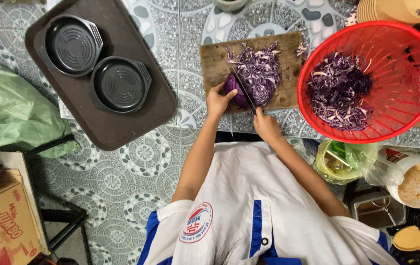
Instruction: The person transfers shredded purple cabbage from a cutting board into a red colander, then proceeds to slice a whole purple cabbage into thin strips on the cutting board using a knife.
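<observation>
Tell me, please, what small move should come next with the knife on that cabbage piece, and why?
Probably press the knife down for another thin slice. The right hand holds it with the blade against the cabbage piece, which the left hand steadies on the cutting board. Shreds already lie beyond the blade, so part is still uncut.

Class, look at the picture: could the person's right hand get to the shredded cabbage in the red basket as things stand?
Probably yes. The right hand holds a knife at the cutting board, and the red basket sits open-topped beside it, nothing covering the shredded cabbage. The knife occupies the hand, though.
</observation>
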